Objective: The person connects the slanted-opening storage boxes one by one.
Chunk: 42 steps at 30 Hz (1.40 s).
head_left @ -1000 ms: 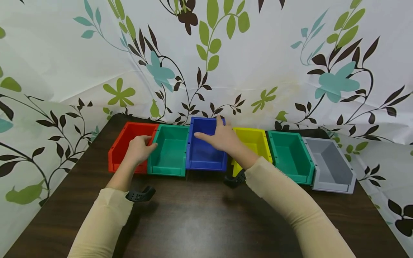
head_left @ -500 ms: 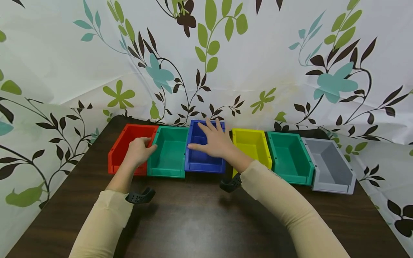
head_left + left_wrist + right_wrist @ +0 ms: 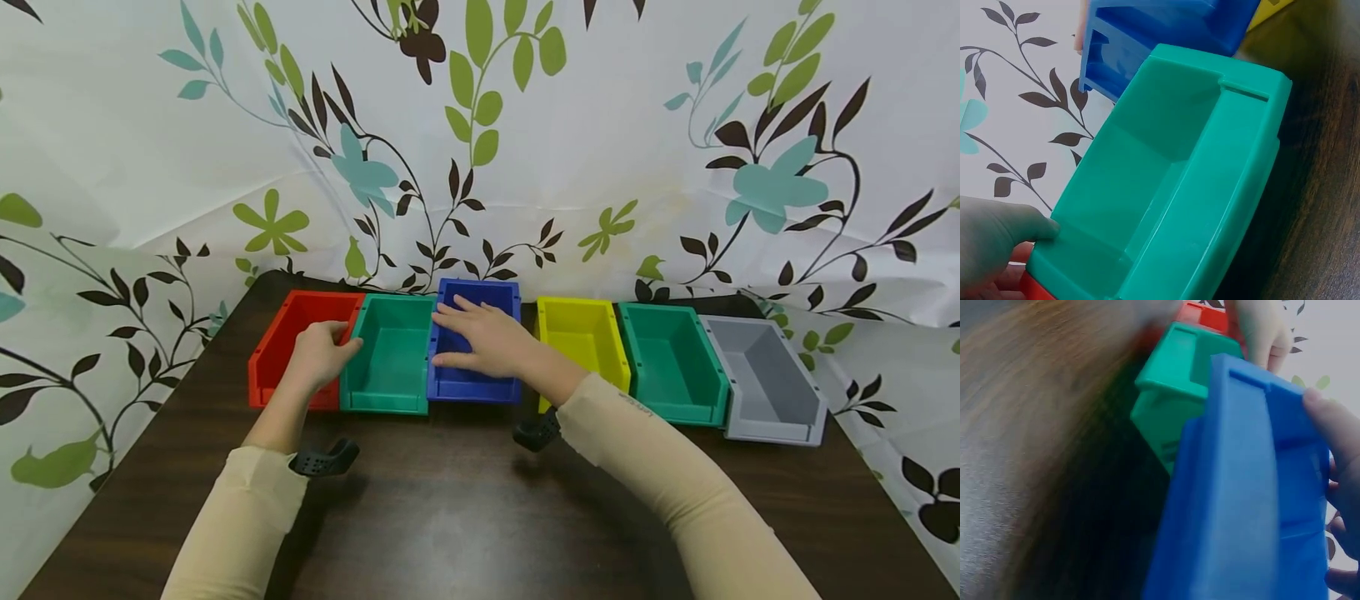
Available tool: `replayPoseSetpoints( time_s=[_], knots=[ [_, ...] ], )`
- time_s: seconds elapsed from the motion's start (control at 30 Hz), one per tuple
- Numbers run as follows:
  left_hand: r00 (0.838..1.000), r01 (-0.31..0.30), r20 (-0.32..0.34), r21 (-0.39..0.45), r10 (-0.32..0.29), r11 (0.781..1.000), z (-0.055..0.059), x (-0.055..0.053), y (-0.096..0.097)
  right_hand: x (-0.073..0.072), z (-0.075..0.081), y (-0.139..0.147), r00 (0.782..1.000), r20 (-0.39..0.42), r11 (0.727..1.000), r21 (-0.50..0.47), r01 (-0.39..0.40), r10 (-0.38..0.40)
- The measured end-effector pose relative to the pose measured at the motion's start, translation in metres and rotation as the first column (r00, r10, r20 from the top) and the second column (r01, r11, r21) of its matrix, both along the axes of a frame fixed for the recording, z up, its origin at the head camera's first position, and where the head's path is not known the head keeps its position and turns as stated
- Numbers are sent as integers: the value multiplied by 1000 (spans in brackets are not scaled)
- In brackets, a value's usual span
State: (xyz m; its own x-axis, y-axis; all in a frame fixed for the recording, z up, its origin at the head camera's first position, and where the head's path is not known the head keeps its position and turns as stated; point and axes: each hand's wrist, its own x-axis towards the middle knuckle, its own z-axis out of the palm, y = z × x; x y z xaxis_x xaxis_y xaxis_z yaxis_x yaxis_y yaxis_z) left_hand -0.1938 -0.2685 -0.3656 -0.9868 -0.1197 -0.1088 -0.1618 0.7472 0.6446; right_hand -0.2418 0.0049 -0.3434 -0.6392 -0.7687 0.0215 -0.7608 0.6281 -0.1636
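My left hand point(image 3: 321, 354) pinches the adjoining rims of the red bin point(image 3: 264, 360) and the left green bin point(image 3: 393, 400). In the left wrist view, its thumb lies inside the green bin point(image 3: 1147, 162) with the fingers on the red side. Over the blue bin point(image 3: 476, 389), my right hand point(image 3: 491, 340) has its fingers spread and straight, reaching the bin's left rim. Seen from the right wrist, the thumb rests at the rim of the blue bin point(image 3: 1241, 487). The blue bin's left edge overlaps the green bin's right edge.
A yellow bin point(image 3: 588, 308), a second green bin point(image 3: 675, 350) and a grey bin point(image 3: 776, 375) continue the row to the right. A narrow gap separates blue from yellow. Dark wooden table point(image 3: 450, 500) lies in front; a patterned curtain point(image 3: 622, 108) hangs behind.
My right hand has come down and to the left over the blue bin from its back right rim, and its fingers have spread. My left hand keeps its pinch.
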Motion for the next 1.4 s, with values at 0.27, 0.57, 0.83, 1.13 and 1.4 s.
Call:
replayPoseSetpoints(
  time_s=[0.27, 0.57, 0.83, 1.13, 1.4],
  knots=[
    [1000, 8, 2, 1, -8, 1000, -2, -1, -1, 2, -6, 0, 1000, 3, 1000, -16, -3, 3],
    [1000, 2, -18, -1, -2, 1000, -1, 0, -3, 2, -7, -2, 999, 22, 999, -38, 28, -27],
    [1000, 2, -14, 5, -2, 1000, 0, -1, -5, -1, -10, -6, 999, 33, 999, -42, 22, -21],
    [1000, 1, 10, 24, -1, 1000, -3, 0, -2, 1, -32, -3, 996, 75, 998, -37, 54, -51],
    [1000, 7, -12, 25, -6, 1000, 0, 0, -2, 2, -31, -4, 996, 69, 997, -43, 64, -61]
  ],
)
